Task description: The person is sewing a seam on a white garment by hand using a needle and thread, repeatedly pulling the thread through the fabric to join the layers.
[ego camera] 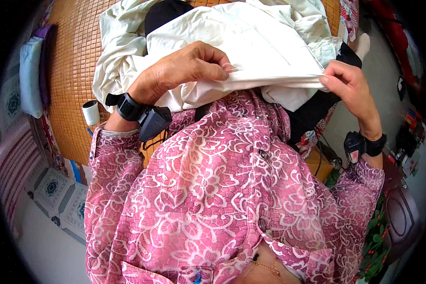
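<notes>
A large white cloth [230, 39] lies bunched across my lap, with a folded edge drawn nearly straight between my hands. On the left, my left hand [195, 65] pinches that edge between thumb and curled fingers. Fine pale lines, perhaps thread or creases, show beside its fingertips; whether it also holds a needle cannot be made out. Farther right, my right hand [349, 83] grips the same folded edge between thumb and forefinger. A spool of white thread [91, 113] stands by my left forearm.
A brown tile-pattern mat [71, 67] covers the surface under the cloth. Black fabric [167, 14] shows behind it. At the far left lies a pale blue folded bundle [31, 76]. A plant with red berries [376, 238] and a dark chair [403, 213] are at lower right.
</notes>
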Action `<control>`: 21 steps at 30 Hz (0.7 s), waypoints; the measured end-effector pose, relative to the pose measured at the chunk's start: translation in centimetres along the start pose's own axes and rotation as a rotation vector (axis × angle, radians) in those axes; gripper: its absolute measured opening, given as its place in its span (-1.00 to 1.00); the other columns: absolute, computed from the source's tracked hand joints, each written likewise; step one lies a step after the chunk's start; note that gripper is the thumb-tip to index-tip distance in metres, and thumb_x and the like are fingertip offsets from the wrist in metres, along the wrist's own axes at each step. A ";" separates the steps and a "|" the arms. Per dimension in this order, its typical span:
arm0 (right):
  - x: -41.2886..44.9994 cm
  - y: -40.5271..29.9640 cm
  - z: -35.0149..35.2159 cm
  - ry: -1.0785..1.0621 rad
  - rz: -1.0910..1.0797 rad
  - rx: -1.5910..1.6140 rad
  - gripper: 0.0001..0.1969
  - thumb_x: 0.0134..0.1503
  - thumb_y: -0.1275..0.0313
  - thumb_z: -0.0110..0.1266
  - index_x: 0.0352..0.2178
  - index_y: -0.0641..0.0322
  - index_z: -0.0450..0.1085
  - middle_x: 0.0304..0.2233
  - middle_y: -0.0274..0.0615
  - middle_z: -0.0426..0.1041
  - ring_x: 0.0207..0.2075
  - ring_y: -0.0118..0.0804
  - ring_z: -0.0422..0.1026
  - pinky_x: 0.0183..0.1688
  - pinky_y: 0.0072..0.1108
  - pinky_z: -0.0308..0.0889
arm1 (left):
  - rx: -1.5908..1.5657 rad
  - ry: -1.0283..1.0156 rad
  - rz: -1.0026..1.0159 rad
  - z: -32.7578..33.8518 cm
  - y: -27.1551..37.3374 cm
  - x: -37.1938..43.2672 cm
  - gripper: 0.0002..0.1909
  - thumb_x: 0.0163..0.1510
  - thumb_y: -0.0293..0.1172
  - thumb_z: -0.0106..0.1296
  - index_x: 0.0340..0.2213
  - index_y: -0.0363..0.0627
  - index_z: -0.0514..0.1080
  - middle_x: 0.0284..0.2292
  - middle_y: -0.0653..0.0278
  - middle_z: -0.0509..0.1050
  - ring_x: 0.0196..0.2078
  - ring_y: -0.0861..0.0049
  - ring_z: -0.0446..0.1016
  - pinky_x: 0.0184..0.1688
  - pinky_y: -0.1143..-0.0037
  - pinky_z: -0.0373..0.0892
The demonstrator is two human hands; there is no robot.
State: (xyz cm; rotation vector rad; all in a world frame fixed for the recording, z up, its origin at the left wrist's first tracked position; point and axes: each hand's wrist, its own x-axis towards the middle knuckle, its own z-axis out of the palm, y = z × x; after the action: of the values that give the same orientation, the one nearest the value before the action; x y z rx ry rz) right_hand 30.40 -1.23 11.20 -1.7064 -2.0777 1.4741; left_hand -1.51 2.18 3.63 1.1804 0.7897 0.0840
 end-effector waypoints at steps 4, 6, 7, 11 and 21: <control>-0.4 1.1 0.0 0.004 0.098 0.039 -0.79 -0.03 0.36 0.00 -0.54 0.34 0.30 -0.66 -0.37 0.21 -0.58 -0.60 0.18 -0.53 -0.71 0.09 | -0.049 -0.030 0.029 0.1 0.6 0.2 -0.88 -0.09 -0.36 -0.03 -0.46 -0.10 0.42 -0.57 0.55 0.33 -0.54 0.85 0.20 -0.46 0.78 0.13; -0.1 1.2 0.2 -0.063 0.143 -0.031 -0.78 -0.04 0.35 0.02 -0.51 0.36 0.30 -0.64 -0.33 0.23 -0.57 -0.56 0.21 -0.52 -0.69 0.12 | -0.038 -0.017 0.016 0.2 1.0 0.4 -0.87 -0.07 -0.34 -0.05 -0.45 -0.09 0.41 -0.58 0.57 0.31 -0.57 0.86 0.17 -0.50 0.78 0.10; 0.2 1.1 0.4 -0.009 0.014 -0.120 -0.76 -0.05 0.34 0.04 -0.49 0.37 0.31 -0.60 -0.27 0.26 -0.56 -0.47 0.24 -0.49 -0.65 0.14 | -0.059 -0.003 -0.010 0.3 1.0 0.5 -0.85 -0.07 -0.32 -0.06 -0.45 -0.09 0.40 -0.58 0.58 0.29 -0.58 0.87 0.14 -0.52 0.77 0.07; 2.5 0.2 0.3 0.131 -0.246 -0.240 -0.66 -0.11 0.28 0.10 -0.40 0.38 0.33 -0.52 -0.11 0.31 -0.49 -0.25 0.33 -0.43 -0.54 0.21 | -0.152 0.003 -0.059 1.3 1.9 1.7 -0.80 -0.05 -0.26 -0.05 -0.41 -0.10 0.39 -0.59 0.58 0.27 -0.57 0.87 0.13 -0.53 0.77 0.04; 6.8 -0.9 6.1 -0.127 -0.383 -0.024 -0.78 -0.08 0.35 0.01 -0.52 0.37 0.33 -0.59 -0.06 0.33 -0.54 -0.15 0.33 -0.46 -0.50 0.21 | 0.022 -0.055 0.013 1.7 0.5 3.4 -0.80 -0.11 -0.40 0.02 -0.43 -0.28 0.44 -0.59 0.41 0.41 -0.50 0.74 0.32 -0.38 0.70 0.23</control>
State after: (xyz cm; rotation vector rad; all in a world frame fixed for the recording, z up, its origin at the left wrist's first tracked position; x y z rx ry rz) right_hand 23.60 0.50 5.22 -1.1549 -2.3259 1.4686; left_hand 2.13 2.58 2.58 1.2041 0.7357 0.0533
